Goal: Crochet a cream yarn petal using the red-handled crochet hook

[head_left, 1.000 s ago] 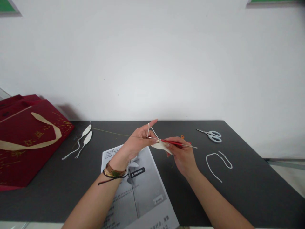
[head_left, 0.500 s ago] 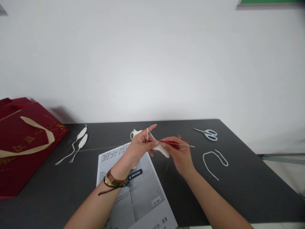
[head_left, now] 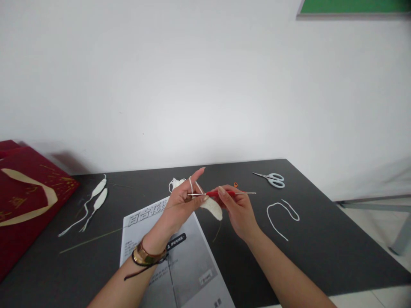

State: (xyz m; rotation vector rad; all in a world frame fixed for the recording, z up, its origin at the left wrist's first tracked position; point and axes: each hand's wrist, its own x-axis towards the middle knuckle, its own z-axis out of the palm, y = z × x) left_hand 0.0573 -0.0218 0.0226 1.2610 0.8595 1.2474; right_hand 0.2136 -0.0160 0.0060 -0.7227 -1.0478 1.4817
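Observation:
My left hand (head_left: 184,201) pinches a small white crocheted piece (head_left: 213,208) between thumb and fingers, its index finger raised with white yarn (head_left: 192,184) looped round it. In my right hand (head_left: 237,207) is a crochet hook (head_left: 221,194) with a red grip, its metal shaft pointing left over the left thumb. Thin wire (head_left: 93,241) runs out to the left from the work, and a short end hangs below the piece. A bundle of white yarn (head_left: 176,183) lies just behind my left hand.
Beneath my arms lies a printed sheet (head_left: 189,261) on the black table (head_left: 308,261). Two white leaf-shaped pieces (head_left: 101,198) with yarn tails and a red gift bag (head_left: 28,201) are at left. Scissors (head_left: 274,180), a white yarn strand (head_left: 270,218) and an orange stitch marker (head_left: 236,185) lie right.
The view has shifted a little to the right. The hook has turned more level, and its red grip shows more. The crocheted piece is more exposed between my hands.

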